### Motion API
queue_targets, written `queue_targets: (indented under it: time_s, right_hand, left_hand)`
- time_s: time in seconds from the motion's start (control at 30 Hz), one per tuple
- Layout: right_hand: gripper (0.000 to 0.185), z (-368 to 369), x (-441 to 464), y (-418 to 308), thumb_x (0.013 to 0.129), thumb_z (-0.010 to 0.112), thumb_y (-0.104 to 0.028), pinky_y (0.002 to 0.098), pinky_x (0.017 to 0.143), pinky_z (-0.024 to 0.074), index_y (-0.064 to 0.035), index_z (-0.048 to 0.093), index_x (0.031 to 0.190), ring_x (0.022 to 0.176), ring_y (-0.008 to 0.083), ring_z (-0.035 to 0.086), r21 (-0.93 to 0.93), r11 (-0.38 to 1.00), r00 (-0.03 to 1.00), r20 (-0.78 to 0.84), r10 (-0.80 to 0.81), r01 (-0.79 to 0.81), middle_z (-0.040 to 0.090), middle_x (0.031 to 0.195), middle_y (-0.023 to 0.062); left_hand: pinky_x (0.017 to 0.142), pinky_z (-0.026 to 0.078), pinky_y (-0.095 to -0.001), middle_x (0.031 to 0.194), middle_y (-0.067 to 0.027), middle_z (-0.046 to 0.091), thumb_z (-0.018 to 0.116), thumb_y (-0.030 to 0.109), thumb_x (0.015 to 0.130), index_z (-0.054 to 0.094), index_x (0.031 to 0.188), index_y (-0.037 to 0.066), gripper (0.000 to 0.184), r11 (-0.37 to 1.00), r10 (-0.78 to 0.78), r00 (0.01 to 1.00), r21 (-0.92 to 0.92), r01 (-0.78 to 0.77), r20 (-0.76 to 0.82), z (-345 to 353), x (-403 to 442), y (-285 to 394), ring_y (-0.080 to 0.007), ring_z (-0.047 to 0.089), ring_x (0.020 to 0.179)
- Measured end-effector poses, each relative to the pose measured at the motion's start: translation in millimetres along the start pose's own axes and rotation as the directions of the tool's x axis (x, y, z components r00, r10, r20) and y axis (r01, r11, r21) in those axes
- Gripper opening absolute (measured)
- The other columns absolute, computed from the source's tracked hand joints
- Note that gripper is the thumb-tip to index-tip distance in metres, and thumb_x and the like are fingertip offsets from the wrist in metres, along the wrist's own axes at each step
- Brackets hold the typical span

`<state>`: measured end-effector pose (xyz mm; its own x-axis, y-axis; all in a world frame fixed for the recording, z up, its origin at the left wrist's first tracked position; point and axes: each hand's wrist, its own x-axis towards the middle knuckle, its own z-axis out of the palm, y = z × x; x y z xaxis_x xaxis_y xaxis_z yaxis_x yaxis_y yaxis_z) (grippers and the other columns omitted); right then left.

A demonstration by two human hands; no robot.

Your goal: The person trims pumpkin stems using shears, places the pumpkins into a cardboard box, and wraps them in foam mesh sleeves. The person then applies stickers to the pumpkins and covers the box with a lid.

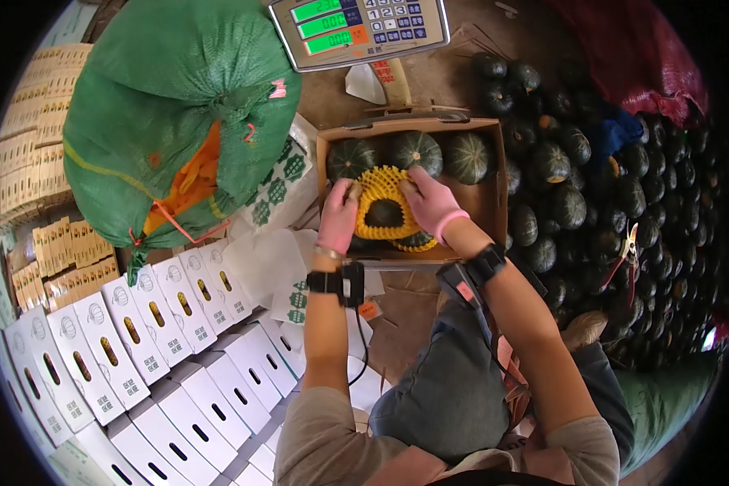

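Note:
Both my hands, in pink gloves, are over an open cardboard box (502,186) in the middle of the view. My left hand (339,212) grips the left side of a yellow foam net (378,180), and my right hand (433,202) grips its right side. A dark green pumpkin (383,214) shows through the net's opening between them. Along the back of the box sit three bare pumpkins, one at the left (351,157), one in the middle (417,152) and one at the right (467,157). More yellow net shows below my right hand.
A scale display (356,28) stands behind the box. A green sack (170,97) with orange nets is at the left, above rows of white cartons (162,316). Many loose pumpkins (569,208) cover the right side, with red-handled pruning shears (628,253) on them.

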<state>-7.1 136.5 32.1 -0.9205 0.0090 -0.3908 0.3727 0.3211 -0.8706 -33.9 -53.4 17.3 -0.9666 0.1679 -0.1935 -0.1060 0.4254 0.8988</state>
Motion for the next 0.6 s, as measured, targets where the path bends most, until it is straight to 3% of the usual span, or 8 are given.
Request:
queue_targets:
  time_s: [0.07,0.13,0.23,0.4,0.47,0.5,0.53,0.6]
  right_hand:
    - [0.02,-7.5,-22.4,14.0,0.09,0.052,-0.02,0.0417,0.073,0.0449,-0.0055,0.048,0.103,0.087,0.0447,0.052,0.117,0.983,0.984,-0.124,-0.125,0.139,0.057,0.088,0.024]
    - [0.017,-9.7,-35.2,34.7,0.09,0.052,-0.016,0.0387,0.071,0.0453,-0.0043,0.048,0.101,0.084,0.0438,0.052,0.117,0.952,0.951,-0.17,-0.26,0.281,0.056,0.086,0.0222]
    - [0.014,-9.1,-38.5,49.4,0.09,0.053,-0.013,0.0361,0.068,0.0455,-0.0038,0.048,0.099,0.08,0.0425,0.052,0.092,0.942,0.936,-0.178,-0.302,0.322,0.054,0.084,0.0213]
    - [0.012,-4.7,-27.9,43.8,0.089,0.056,-0.012,0.0335,0.06,0.0465,-0.0046,0.052,0.097,0.071,0.0396,0.055,-0.01,0.945,0.875,-0.374,-0.307,0.328,0.056,0.078,0.0195]
    - [0.012,-8.7,-23.0,50.6,0.088,0.057,-0.013,0.0317,0.06,0.0468,-0.0042,0.054,0.096,0.067,0.0357,0.056,0.014,0.948,0.866,-0.413,-0.283,0.317,0.057,0.078,0.0195]
    - [0.013,-13.9,-20.6,54.5,0.088,0.058,-0.015,0.0296,0.06,0.0464,-0.0037,0.055,0.095,0.062,0.0283,0.054,0.026,0.952,0.87,-0.414,-0.268,0.306,0.057,0.077,0.0179]
    - [0.015,-16.1,-14.2,66.7,0.089,0.058,-0.016,0.0277,0.062,0.0453,-0.002,0.055,0.094,0.063,0.0197,0.052,0.105,0.956,0.893,-0.396,-0.213,0.275,0.058,0.075,0.0147]
    - [0.016,-22.6,-7.6,83.3,0.089,0.058,-0.016,0.0266,0.064,0.0444,-0.0001,0.055,0.093,0.068,0.0136,0.049,0.301,0.927,0.943,-0.306,-0.127,0.223,0.057,0.074,0.0117]
  left_hand:
    - [0.074,0.042,-0.0264,0.089,-0.0045,0.054,0.051,0.011,0.091,0.051,0.104,0.001,0.016,1.0,0.016,1.0,0.015,-0.016,0.01,8.4,-21.8,16.6,-0.0126,0.048,0.081]
    - [0.076,0.042,-0.0251,0.091,-0.0043,0.054,0.052,0.011,0.091,0.051,0.104,0.001,0.016,0.998,0.056,0.998,-0.017,-0.055,0.034,18.8,-34.0,4.9,-0.0118,0.048,0.083]
    - [0.077,0.042,-0.0238,0.092,-0.0032,0.054,0.053,0.012,0.092,0.052,0.102,0.002,0.015,0.983,0.169,0.985,-0.081,-0.166,0.028,25.3,-31.7,-4.1,-0.0103,0.048,0.085]
    - [0.075,0.042,-0.0244,0.087,-0.0034,0.055,0.054,0.007,0.09,0.053,0.097,0.0,0.01,0.972,0.143,0.982,-0.169,-0.163,-0.124,40.5,-26.0,-7.4,-0.0112,0.049,0.081]
    - [0.074,0.042,-0.0238,0.086,-0.0026,0.054,0.053,0.004,0.089,0.053,0.095,0.0,0.007,0.973,0.128,0.974,-0.166,-0.16,-0.189,50.9,-19.3,-19.3,-0.0103,0.049,0.08]
    - [0.073,0.043,-0.0235,0.085,-0.0024,0.055,0.052,0.001,0.087,0.055,0.093,0.0,0.006,0.978,0.12,0.973,-0.148,-0.15,-0.197,54.7,-17.6,-15.5,-0.01,0.05,0.079]
    - [0.072,0.043,-0.0238,0.084,-0.0026,0.055,0.053,0.001,0.087,0.055,0.093,0.0,0.007,0.977,0.049,0.987,-0.196,-0.079,-0.15,56.5,-15.8,-13.8,-0.0103,0.05,0.078]
    - [0.072,0.043,-0.0242,0.082,-0.0031,0.056,0.053,0.0,0.085,0.056,0.093,-0.001,0.008,0.957,-0.081,0.996,-0.282,0.065,-0.047,58.9,-13.1,-10.4,-0.0109,0.051,0.078]
